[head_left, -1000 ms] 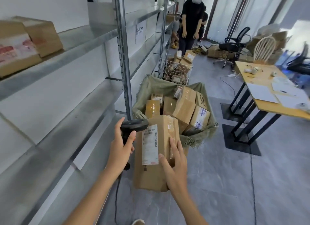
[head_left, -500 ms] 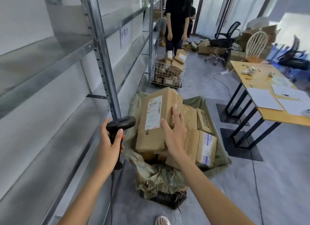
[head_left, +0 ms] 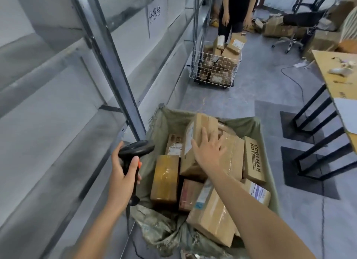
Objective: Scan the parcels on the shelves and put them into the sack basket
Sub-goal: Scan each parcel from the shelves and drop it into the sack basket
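Note:
The sack basket (head_left: 212,116), lined with green-grey sacking, stands on the floor below me and holds several cardboard parcels. A tall brown parcel (head_left: 201,127) with a white label on its side lies tilted on top of the others. My right hand (head_left: 209,152) rests flat on it with the fingers spread. To the left of the basket, my left hand (head_left: 121,173) grips a black handheld scanner (head_left: 135,150) with an orange trigger; its cable hangs down. The metal shelves (head_left: 58,69) on my left show no parcels.
A shelf upright (head_left: 114,69) stands just beyond the scanner. Further along, a white wire cart (head_left: 215,71) full of parcels, with a person (head_left: 234,11) in black behind it. A wooden table (head_left: 334,75) on black legs stands at the right. Boxes and office chairs at the back.
The parcel went from in front of me down into the sack basket. My right hand has loosened from gripping its edge to lying flat on it. I have stepped closer to the basket.

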